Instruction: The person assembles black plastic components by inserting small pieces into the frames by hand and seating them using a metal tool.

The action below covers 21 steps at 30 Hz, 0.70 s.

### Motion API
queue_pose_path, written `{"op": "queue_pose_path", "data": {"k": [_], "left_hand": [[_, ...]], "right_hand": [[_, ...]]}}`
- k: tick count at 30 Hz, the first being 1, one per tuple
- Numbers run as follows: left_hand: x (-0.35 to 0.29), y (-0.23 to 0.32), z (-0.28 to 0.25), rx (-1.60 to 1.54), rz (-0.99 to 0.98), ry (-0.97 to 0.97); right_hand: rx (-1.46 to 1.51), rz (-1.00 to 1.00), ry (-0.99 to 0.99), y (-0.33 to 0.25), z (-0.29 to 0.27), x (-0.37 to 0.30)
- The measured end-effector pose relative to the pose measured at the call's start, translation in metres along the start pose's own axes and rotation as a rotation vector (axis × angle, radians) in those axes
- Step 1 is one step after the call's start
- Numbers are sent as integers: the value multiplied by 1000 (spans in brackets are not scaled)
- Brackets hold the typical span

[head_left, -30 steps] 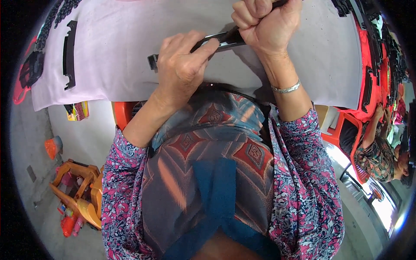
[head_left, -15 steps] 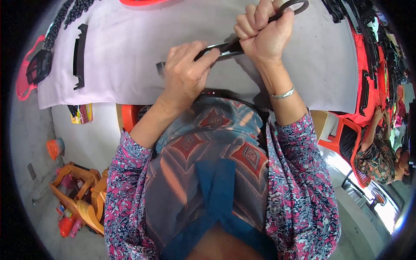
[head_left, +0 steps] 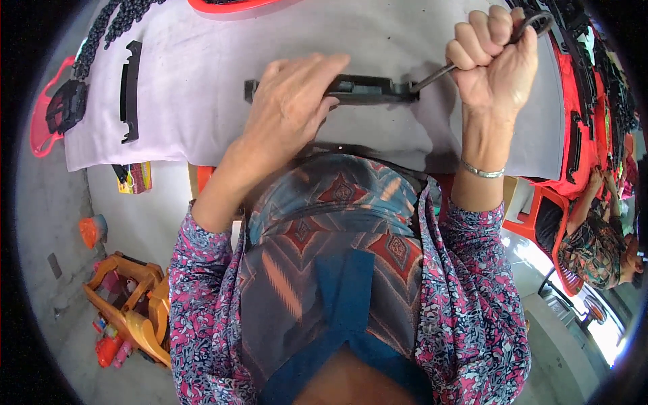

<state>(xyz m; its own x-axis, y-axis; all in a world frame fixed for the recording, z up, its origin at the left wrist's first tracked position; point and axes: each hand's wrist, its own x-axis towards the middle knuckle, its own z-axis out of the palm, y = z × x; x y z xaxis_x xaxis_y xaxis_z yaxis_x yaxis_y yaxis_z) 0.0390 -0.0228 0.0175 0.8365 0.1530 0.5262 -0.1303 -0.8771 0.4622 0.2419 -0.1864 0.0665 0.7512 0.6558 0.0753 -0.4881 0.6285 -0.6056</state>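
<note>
Black and slender, the long bar (head_left: 370, 90) lies crosswise on the pale cloth of the counter (head_left: 202, 108), just ahead of the person's waist. From where I stand its left tip pokes out past the person's left hand (head_left: 290, 101), and its right half shows plainly. That hand is spread over the middle-left stretch, forefinger on the far side and thumb on the near side, the two apart; the fingers are blurred and partly hidden, so I cannot tell whether that grip really clamps the bar.

What has just changed is on the other side. A moment ago the right fist covered the bar's right end; now the right hand (head_left: 494, 67) has swung out to the right, well apart from its partner. Its grip is closed firmly around a dark metal rod (head_left: 435, 77), whose ring end sticks out above the thumb. The rod slants down to the bar's right end, where its tip meets it; whether it is hooked in or merely touching, I can't make out. To my eye, that leaves the bar's right half uncovered, with only the rod at that end.

Off to the left, a notched black strip (head_left: 129, 94) lies alone on the cloth.
</note>
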Motion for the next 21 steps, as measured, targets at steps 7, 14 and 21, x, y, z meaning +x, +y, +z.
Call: {"op": "queue_pose_path", "data": {"k": [7, 14, 21], "left_hand": [[28, -29, -14, -171, 188, -499], [43, -19, -13, -79, 349, -508], [15, 5, -7, -230, -64, -29]], "right_hand": [[93, 186, -305, -16, -18, -5], [97, 220, -271, -3, -24, -7], [55, 122, -173, 9, -25, -7]]}}
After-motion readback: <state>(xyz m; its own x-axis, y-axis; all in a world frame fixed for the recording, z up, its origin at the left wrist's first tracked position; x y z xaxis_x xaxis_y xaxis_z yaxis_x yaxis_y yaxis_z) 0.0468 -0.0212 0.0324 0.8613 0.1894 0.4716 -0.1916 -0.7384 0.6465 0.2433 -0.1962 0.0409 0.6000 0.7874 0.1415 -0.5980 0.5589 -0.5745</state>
